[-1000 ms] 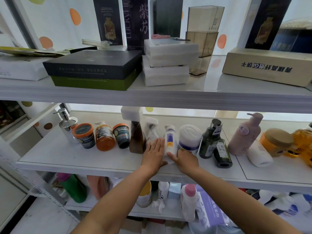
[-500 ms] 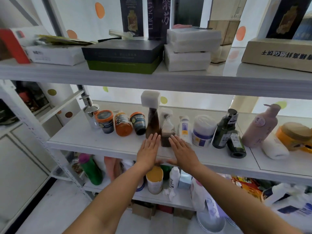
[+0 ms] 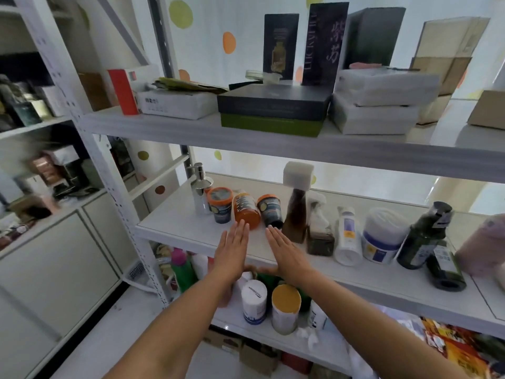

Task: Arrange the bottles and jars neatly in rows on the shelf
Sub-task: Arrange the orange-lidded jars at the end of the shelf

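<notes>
A row of bottles and jars stands on the white middle shelf (image 3: 175, 225): a chrome pump dispenser (image 3: 200, 187), an orange-lidded jar (image 3: 220, 204), an orange bottle (image 3: 246, 210), a second small jar (image 3: 270, 209), a brown bottle with a white cap (image 3: 296, 212), a spray bottle (image 3: 318, 228), a white tube (image 3: 346, 236), a white tub (image 3: 382, 235) and dark green bottles (image 3: 423, 236). My left hand (image 3: 232, 250) and my right hand (image 3: 285, 248) are flat with straight fingers over the shelf's front, just before the orange bottle and small jar, holding nothing.
The upper shelf (image 3: 273, 140) carries a dark box on a green one (image 3: 273, 110), white packs (image 3: 379, 102) and tall boxes. A lower shelf holds more bottles, such as a yellow-topped can (image 3: 285, 307). A pink bottle (image 3: 483, 242) sits at the right edge. A cabinet (image 3: 54, 255) stands left.
Both hands let go of the white tube and drew back, then slid left along the shelf front to the orange bottle. The view also turned left.
</notes>
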Demonstrator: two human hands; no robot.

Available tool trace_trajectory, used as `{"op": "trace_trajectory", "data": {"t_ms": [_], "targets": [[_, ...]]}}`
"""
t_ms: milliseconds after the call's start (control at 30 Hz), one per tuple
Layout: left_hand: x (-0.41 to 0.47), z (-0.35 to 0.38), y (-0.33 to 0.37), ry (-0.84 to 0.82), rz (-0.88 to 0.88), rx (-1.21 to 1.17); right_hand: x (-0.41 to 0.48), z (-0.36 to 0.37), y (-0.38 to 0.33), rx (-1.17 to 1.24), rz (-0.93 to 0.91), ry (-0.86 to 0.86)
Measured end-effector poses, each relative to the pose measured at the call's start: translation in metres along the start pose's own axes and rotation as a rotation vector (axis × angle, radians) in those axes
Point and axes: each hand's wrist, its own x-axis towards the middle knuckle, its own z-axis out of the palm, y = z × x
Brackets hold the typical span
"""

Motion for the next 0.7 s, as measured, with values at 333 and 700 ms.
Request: {"op": "trace_trajectory", "data": {"t_ms": [333,700], "targets": [[0.054,0.006,-0.079,0.051,0.187,0.031,0.072,0.019,-0.042,0.023,0.227,0.036],[0.093,0.006,-0.083,0.012,0.288,0.031,0.113,0.020,-0.032,0.214,0.477,0.064]]}}
